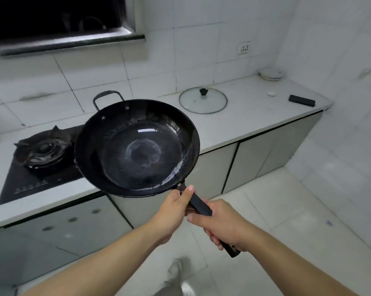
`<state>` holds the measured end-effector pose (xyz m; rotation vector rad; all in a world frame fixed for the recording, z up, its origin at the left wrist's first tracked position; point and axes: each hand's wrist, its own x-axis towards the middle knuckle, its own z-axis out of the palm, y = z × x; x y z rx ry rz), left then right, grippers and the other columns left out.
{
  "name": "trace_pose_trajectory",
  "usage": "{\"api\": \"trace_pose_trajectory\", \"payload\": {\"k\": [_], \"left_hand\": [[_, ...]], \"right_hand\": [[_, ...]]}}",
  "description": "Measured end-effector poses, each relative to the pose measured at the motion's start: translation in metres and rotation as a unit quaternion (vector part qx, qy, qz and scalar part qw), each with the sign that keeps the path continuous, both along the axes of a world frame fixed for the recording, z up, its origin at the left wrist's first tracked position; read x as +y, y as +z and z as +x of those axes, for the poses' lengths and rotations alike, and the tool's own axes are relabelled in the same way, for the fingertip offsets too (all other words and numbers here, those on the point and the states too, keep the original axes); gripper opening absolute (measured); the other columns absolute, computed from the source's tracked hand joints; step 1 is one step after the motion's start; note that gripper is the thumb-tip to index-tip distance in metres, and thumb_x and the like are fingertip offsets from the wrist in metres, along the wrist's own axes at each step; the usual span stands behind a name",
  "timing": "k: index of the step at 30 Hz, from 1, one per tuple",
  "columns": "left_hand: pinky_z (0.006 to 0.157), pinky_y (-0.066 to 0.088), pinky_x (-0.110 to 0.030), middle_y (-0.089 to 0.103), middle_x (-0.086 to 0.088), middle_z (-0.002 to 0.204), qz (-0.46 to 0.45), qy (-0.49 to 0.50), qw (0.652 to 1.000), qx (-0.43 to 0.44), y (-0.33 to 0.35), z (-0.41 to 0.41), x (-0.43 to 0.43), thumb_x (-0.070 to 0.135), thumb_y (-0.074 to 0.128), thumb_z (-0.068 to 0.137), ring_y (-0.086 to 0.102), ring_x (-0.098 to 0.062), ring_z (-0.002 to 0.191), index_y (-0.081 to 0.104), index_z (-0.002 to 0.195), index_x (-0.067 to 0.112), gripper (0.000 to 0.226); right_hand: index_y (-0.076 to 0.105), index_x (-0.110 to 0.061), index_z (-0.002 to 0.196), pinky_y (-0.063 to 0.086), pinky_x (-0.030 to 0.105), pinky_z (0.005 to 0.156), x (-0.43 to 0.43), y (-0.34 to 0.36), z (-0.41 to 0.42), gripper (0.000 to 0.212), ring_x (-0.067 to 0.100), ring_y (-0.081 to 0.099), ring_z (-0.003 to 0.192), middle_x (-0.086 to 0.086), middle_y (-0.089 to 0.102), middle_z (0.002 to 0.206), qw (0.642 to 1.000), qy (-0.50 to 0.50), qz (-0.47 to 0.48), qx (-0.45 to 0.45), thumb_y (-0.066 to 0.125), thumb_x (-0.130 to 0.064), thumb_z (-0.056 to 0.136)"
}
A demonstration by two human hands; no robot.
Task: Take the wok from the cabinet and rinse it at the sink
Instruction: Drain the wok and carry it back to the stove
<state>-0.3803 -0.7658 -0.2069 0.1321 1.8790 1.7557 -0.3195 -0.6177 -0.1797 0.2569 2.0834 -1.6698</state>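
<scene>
Right hand [223,225] nearest me, left hand [172,211] just ahead, both curled round the black handle [199,207] at lower centre; wok [137,146] held mid-frame, inside glistening, over the worktop [255,122] edge, gas burner [45,150] at left, glass lid [202,100] farther back, upper right.

legible text: none can be read in this view.
hob control strip [30,186]: row of pale marks along the front edge of the black glass, too blurred to read.
wok handle [201,208]: short raised ridges on the black grip; no letters can be made out.
wall socket [244,48]: white face with slots; any marking too small to tell.
</scene>
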Motion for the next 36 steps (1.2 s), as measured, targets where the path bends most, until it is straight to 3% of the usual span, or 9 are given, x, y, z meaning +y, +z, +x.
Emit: {"api": "trace_pose_trajectory", "payload": {"k": [3, 9, 12, 15, 17, 19, 25, 28, 36], "left_hand": [[0.071, 0.049, -0.019, 0.069, 0.010, 0.060, -0.007, -0.016, 1.000, -0.015, -0.006, -0.022, 0.033, 0.032, 0.042, 0.110, 0.067, -0.003, 0.062, 0.054, 0.071, 0.016, 0.044], [0.067, 0.047, -0.014, 0.070, 0.013, 0.060, -0.006, -0.062, 0.997, -0.052, -0.025, -0.091, 0.092, 0.033, 0.043, 0.110, 0.066, 0.002, 0.060, 0.052, 0.082, 0.011, 0.036], [0.085, 0.049, -0.026, 0.069, 0.017, 0.058, -0.003, -0.071, 0.995, -0.071, -0.025, -0.124, 0.116, 0.032, 0.043, 0.110, 0.066, 0.007, 0.060, 0.051, 0.086, 0.014, 0.031], [0.112, 0.046, -0.043, 0.080, 0.007, 0.081, 0.013, -0.081, 0.991, -0.102, -0.028, -0.159, 0.133, 0.036, 0.044, 0.109, 0.075, -0.004, 0.079, 0.054, 0.097, 0.011, 0.029], [0.117, 0.042, -0.049, 0.082, -0.005, 0.101, 0.014, -0.067, 0.990, -0.126, -0.029, -0.178, 0.143, 0.038, 0.044, 0.109, 0.077, -0.019, 0.097, 0.054, 0.109, 0.008, 0.031], [0.118, 0.040, -0.049, 0.081, -0.007, 0.106, 0.006, -0.056, 0.989, -0.139, -0.031, -0.195, 0.154, 0.037, 0.042, 0.110, 0.076, -0.023, 0.104, 0.052, 0.116, 0.007, 0.033], [0.107, 0.051, -0.042, 0.080, -0.012, 0.109, 0.002, 0.012, 0.991, -0.136, -0.039, -0.236, 0.194, 0.035, 0.044, 0.110, 0.076, -0.023, 0.098, 0.052, 0.114, 0.007, 0.030], [0.097, 0.057, -0.040, 0.078, -0.016, 0.112, -0.002, 0.064, 0.989, -0.130, -0.042, -0.250, 0.218, 0.033, 0.043, 0.110, 0.075, -0.028, 0.097, 0.054, 0.108, 0.006, 0.029], [0.106, 0.052, -0.048, 0.077, -0.020, 0.114, -0.004, 0.163, 0.978, -0.128, -0.041, -0.278, 0.251, 0.031, 0.043, 0.111, 0.070, -0.041, 0.112, 0.064, 0.085, 0.009, 0.040]], "right_hand": [[0.068, -0.034, 0.108, 0.041, 0.026, 0.041, 0.026, -0.006, -0.015, 0.013, 0.017, 0.044, 0.040, 0.004, 0.050, 0.057, 1.000, -0.031, 0.001, -0.007, 0.070, -0.033, 0.095], [0.069, -0.030, 0.101, 0.042, 0.027, 0.042, 0.075, -0.012, -0.068, 0.006, 0.018, 0.046, 0.041, 0.004, 0.052, 0.057, 0.997, -0.077, 0.023, -0.010, 0.069, -0.034, 0.096], [0.069, -0.030, 0.099, 0.043, 0.028, 0.042, 0.092, -0.016, -0.099, 0.009, 0.018, 0.047, 0.041, 0.005, 0.053, 0.056, 0.995, -0.094, 0.029, -0.009, 0.069, -0.038, 0.096], [0.067, -0.032, 0.111, 0.045, 0.028, 0.043, 0.107, -0.024, -0.131, 0.018, 0.016, 0.048, 0.040, 0.003, 0.055, 0.054, 0.993, -0.110, 0.030, -0.016, 0.067, -0.042, 0.096], [0.063, -0.031, 0.119, 0.047, 0.028, 0.044, 0.116, -0.029, -0.150, 0.025, 0.014, 0.049, 0.040, 0.002, 0.055, 0.055, 0.991, -0.125, 0.025, -0.027, 0.067, -0.041, 0.097], [0.062, -0.031, 0.120, 0.047, 0.028, 0.044, 0.126, -0.035, -0.169, 0.024, 0.014, 0.048, 0.039, 0.003, 0.055, 0.054, 0.991, -0.129, 0.013, -0.034, 0.067, -0.038, 0.098], [0.067, -0.026, 0.105, 0.045, 0.029, 0.044, 0.166, -0.056, -0.221, 0.011, 0.017, 0.048, 0.042, 0.004, 0.052, 0.055, 0.994, -0.101, -0.005, -0.029, 0.067, -0.035, 0.098], [0.067, -0.019, 0.093, 0.044, 0.030, 0.044, 0.189, -0.063, -0.244, 0.017, 0.020, 0.048, 0.043, 0.006, 0.052, 0.057, 0.996, -0.079, -0.008, -0.036, 0.067, -0.035, 0.096], [0.063, -0.012, 0.089, 0.044, 0.030, 0.043, 0.218, -0.073, -0.295, 0.026, 0.020, 0.047, 0.041, 0.006, 0.052, 0.055, 0.998, -0.032, -0.021, -0.045, 0.067, -0.037, 0.095]]}}
